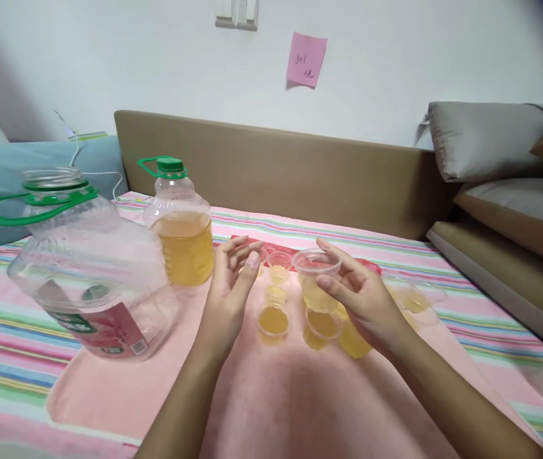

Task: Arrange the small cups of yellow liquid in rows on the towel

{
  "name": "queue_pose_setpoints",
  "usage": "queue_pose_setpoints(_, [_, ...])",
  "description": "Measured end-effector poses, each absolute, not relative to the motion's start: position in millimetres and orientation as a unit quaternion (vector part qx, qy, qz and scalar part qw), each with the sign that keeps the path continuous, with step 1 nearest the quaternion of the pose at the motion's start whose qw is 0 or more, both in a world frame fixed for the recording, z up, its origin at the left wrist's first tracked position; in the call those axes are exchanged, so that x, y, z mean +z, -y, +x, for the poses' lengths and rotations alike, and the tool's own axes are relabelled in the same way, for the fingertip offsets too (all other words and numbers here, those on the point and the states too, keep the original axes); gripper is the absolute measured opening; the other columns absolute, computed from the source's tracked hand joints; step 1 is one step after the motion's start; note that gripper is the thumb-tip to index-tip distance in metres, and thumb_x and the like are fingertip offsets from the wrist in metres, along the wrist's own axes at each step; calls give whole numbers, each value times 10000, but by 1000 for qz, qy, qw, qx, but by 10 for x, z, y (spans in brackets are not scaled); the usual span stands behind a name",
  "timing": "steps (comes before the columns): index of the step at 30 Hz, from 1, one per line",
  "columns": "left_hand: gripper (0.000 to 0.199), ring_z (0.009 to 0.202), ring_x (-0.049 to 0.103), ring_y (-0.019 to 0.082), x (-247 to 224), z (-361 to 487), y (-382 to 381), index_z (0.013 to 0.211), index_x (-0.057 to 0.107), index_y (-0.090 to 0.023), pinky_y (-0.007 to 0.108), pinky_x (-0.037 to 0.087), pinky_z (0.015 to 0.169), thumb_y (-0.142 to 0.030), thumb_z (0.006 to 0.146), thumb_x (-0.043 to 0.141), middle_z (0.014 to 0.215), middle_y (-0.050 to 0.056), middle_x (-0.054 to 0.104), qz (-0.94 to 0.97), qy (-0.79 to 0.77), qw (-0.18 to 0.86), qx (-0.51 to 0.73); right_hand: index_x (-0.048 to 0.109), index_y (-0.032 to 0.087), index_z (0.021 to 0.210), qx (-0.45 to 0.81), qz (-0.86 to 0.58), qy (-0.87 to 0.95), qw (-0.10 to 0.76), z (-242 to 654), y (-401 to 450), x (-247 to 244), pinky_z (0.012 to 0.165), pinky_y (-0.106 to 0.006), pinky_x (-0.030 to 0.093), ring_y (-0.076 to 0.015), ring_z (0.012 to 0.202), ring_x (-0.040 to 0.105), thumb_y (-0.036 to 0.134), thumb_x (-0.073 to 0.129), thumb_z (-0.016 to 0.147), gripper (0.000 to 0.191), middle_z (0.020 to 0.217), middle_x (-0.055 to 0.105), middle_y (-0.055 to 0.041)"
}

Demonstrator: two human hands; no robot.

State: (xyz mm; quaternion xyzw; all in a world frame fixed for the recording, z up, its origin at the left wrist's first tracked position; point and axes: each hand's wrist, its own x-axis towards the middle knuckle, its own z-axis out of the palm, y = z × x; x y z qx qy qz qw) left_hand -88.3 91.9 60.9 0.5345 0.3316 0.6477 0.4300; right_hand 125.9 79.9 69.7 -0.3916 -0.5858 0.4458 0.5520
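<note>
One clear cup [312, 280] is hanging near yellow-filled cups [274, 320] | right hand [367, 298] is clamping its grip around it | left hand [229, 282] is hovering, fingers apart | over-squeezing could be spilling liquid [313, 298] onto the pink cloth [262, 401]

Head-worn view, facing forward and down, left hand [227, 287] and right hand [366, 296] near, wall [376, 76] beyond

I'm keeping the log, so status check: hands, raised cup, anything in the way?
Right hand holding clear cup. Left hand open, empty. Filled cups nearby; clearance looks tight.
</note>
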Motion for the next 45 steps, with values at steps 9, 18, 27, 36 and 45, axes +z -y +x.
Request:
queue_pose_setpoints(9, [531, 1222, 639, 255, 549, -956, -981, 1240, 568, -209, 431, 470, 1084, -631, 935, 667, 1294, 112, 665, 489, -454, 395, 631, 602, 296, 1356, 431, -407, 630, 502, 1297, -816, 607, 1143, -501, 523, -300, 1320, 631, 423, 913, 817, 635, 1447, 634, -90])
queue_pose_setpoints(18, [548, 1135, 650, 257, 531, -968, -1004, 1217, 565, -190, 454, 476, 1057, -625, 905, 683, 1221, 113, 670, 491, -453, 400, 627, 612, 321, 1381, 334, -445, 708, 435, 1397, -872, 558, 1240, -542, 401, -298, 1398, 565, 443, 869, 859, 595, 1471, 627, -53])
queue_pose_setpoints(27, [463, 1134, 643, 251, 494, -983, -1010, 1198, 563, -177, 425, 471, 1042, -537, 926, 668, 1139, 93, 668, 498, -459, 398, 618, 599, 330, 1449, 284, -466, 741, 391, 1391, -907, 554, 1230, -548, 425, -302, 1415, 554, 447, 826, 851, 650, 1485, 624, -36])
queue_pose_setpoints(36, [290, 1079, 655, 232, 514, -1039, -984, 977, 677, -201, 361, 474, 996, -487, 967, 638, 1032, 48, 715, 532, -460, 378, 602, 601, 336, 1454, 272, -467, 758, 365, 1367, -918, 556, 1199, -552, 453, -302, 1378, 582, 415, 808, 851, 642, 1459, 644, -36])
queue_pose_setpoints(45, [254, 1041, 664, 224, 524, -1043, -988, 931, 685, -206, 344, 482, 965, -458, 954, 662, 990, 32, 723, 531, -465, 379, 598, 593, 319, 1470, 273, -468, 769, 339, 1344, -913, 528, 1177, -539, 471, -292, 1353, 601, 428, 821, 848, 671, 1461, 643, -45])
